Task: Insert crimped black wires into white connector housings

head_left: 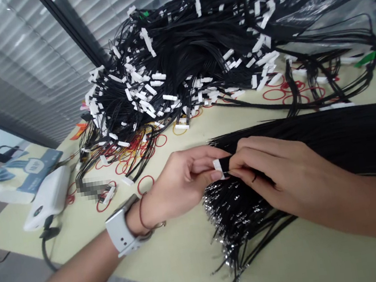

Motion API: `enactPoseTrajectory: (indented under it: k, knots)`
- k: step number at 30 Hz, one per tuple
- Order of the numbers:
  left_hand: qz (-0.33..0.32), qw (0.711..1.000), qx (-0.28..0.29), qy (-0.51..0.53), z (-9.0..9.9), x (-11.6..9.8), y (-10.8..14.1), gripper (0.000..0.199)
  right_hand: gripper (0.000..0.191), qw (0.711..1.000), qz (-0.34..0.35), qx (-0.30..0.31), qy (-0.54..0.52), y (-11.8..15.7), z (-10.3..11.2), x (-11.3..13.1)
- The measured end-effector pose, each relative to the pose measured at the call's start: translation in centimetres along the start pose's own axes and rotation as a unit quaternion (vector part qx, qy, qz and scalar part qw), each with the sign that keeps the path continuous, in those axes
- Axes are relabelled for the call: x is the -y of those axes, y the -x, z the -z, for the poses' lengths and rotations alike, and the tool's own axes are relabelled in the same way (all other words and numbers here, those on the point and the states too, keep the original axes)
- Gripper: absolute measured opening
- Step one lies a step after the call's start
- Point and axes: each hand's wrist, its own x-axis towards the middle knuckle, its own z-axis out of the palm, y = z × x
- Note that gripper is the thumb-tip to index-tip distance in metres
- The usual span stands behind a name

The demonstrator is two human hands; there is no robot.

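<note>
Between the fingertips of my left hand (pixel 186 178) is a white connector housing (pixel 218 168), pinched by thumb and forefinger. Black wires (pixel 225 165) run out of its right side into the closed fingers of my right hand (pixel 276 170), which grips them close to the connector. Under both hands lies a thick bundle of loose black wires (pixel 355 136), its shiny metal crimped ends (pixel 215 212) fanned out toward the left. How many wires sit in the connector is hidden by my fingers.
A large heap of black cables (pixel 189 52) with white connectors fills the back of the table (pixel 176 254). Red and yellow rubber bands (pixel 145 184) lie scattered before it. At left are a white device (pixel 49 198) with a cord and a tissue pack (pixel 24 173). Clear plastic (pixel 329 4) lies back right.
</note>
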Motion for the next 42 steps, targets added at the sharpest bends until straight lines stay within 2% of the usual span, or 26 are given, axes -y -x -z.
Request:
enactPoseTrajectory:
  k: [5, 13, 20, 28, 39, 42]
  knots:
    - [0.039, 0.998, 0.009, 0.057, 0.4, 0.1, -0.4, 0.02, 0.011, 0.998, -0.04, 0.022, -0.04, -0.1, 0.2, -0.1]
    - [0.061, 0.996, 0.013, 0.067, 1.1, 0.2, -0.6, 0.024, 0.013, 0.998, -0.035, 0.04, -0.041, 0.0, 0.2, -0.4]
    - [0.062, 0.993, 0.028, 0.096, 1.2, 0.3, -0.9, 0.023, 0.014, 0.999, -0.024, 0.03, -0.032, -0.2, 0.3, -0.2]
    - [0.067, 0.996, 0.016, 0.054, 0.7, 0.0, -0.7, 0.022, 0.02, 1.0, 0.009, 0.011, 0.024, -0.3, -0.1, 0.1]
    - [0.033, 0.998, 0.005, 0.047, 0.1, 0.1, -0.3, 0.02, 0.018, 0.997, 0.061, 0.017, 0.042, 0.0, -0.4, 0.2]
    - [0.038, 0.998, -0.015, 0.046, 0.0, 0.0, -0.4, 0.022, 0.02, 0.999, 0.034, 0.018, 0.012, 0.0, -0.3, -0.1]
